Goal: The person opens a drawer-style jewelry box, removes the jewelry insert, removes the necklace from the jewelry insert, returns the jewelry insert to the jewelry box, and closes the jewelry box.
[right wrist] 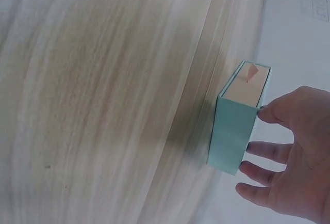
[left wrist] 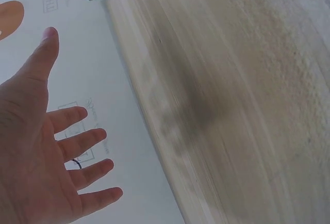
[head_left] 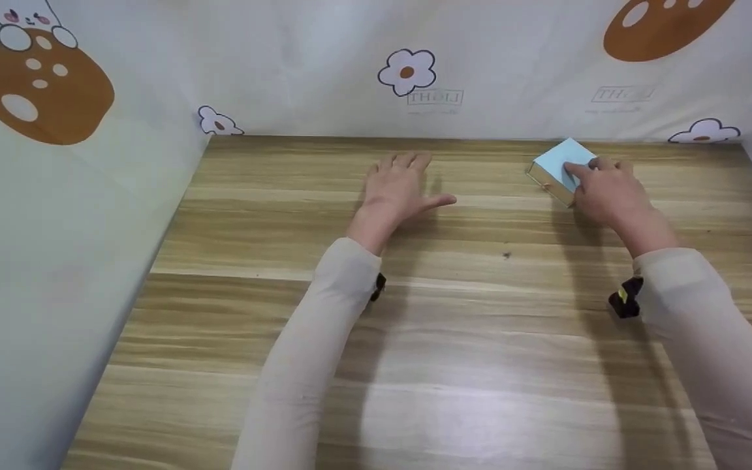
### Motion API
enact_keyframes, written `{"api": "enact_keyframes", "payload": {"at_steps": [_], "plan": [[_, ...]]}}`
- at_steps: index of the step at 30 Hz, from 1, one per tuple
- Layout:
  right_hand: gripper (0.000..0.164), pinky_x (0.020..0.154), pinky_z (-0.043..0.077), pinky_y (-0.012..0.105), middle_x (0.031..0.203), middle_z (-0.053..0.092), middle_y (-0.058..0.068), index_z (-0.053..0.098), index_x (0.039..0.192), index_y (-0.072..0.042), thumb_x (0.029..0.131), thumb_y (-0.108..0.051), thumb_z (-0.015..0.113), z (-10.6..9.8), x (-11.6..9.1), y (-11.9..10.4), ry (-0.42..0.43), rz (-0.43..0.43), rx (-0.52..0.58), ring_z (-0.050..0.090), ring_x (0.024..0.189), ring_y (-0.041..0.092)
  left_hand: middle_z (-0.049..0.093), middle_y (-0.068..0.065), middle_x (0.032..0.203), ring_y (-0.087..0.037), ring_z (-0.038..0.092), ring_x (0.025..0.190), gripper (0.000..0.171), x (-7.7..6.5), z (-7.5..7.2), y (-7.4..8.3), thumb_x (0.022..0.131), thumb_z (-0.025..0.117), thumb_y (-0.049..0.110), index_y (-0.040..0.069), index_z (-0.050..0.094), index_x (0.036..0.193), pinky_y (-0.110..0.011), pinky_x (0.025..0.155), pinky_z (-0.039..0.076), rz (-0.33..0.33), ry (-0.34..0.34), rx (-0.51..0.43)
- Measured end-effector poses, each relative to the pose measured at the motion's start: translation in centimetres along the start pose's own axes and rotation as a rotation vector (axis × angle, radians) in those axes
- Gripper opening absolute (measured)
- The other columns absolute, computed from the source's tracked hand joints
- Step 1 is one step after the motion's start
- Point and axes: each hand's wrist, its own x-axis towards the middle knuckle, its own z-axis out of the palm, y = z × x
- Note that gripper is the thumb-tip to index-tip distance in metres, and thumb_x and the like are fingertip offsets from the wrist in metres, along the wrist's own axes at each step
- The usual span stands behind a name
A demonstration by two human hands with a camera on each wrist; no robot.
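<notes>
Near the back edge of the wooden table is a small light-blue box (head_left: 560,158), turned cornerwise. Its tan end (right wrist: 248,83) bears a little pinkish tab. My right hand (head_left: 614,192) grips the box from the right. In the head view one finger lies over the top and the thumb is by the near corner; the right wrist view shows the thumb at an upper edge and other fingertips along the side. To the left, my left hand (head_left: 397,188) is held over the table, fingers spread and thumb out, holding nothing. Part of the box also appears atop the left wrist view.
The wood-grain table (head_left: 454,313) meets a pale printed sheet (head_left: 324,72) with flowers and orange fruit along its back and left sides. A small dark mark (head_left: 506,254) lies on the tabletop between the arms. Black wrist straps (head_left: 626,297) show at the cuffs.
</notes>
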Motion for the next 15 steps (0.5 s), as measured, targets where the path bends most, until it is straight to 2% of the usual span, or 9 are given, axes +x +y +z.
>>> {"api": "enact_keyframes", "payload": {"at_steps": [4, 10, 15], "plan": [[0.053, 0.089, 0.044, 0.069, 0.138, 0.035, 0.040, 0.040, 0.150, -0.005, 0.098, -0.013, 0.035, 0.1, -0.4, -0.7, 0.014, -0.023, -0.012, 0.032, 0.119, 0.060, 0.034, 0.002, 0.162, -0.032, 0.032, 0.149, 0.091, 0.0, 0.0, 0.2, 0.085, 0.045, 0.082, 0.030, 0.026, 0.157, -0.050, 0.123, 0.030, -0.005, -0.013, 0.011], [0.051, 0.085, 0.044, 0.063, 0.125, 0.039, 0.039, 0.044, 0.146, -0.003, 0.098, -0.022, 0.047, 0.4, -0.9, -1.5, 0.045, -0.060, 0.036, 0.041, 0.106, 0.051, 0.037, 0.001, 0.161, -0.031, 0.034, 0.149, 0.086, 0.0, -0.2, 0.6, 0.090, 0.044, 0.076, 0.029, 0.022, 0.159, -0.046, 0.124, 0.029, 0.005, -0.021, -0.013], [0.052, 0.093, 0.043, 0.065, 0.134, 0.036, 0.038, 0.047, 0.142, -0.001, 0.098, -0.026, 0.055, 0.2, -1.1, -2.4, 0.016, -0.064, 0.057, 0.044, 0.109, 0.052, 0.044, -0.003, 0.157, -0.029, 0.043, 0.143, 0.081, -0.1, -0.1, 0.9, 0.093, 0.046, 0.071, 0.029, 0.022, 0.159, -0.044, 0.119, 0.038, 0.017, 0.010, -0.057]]}}
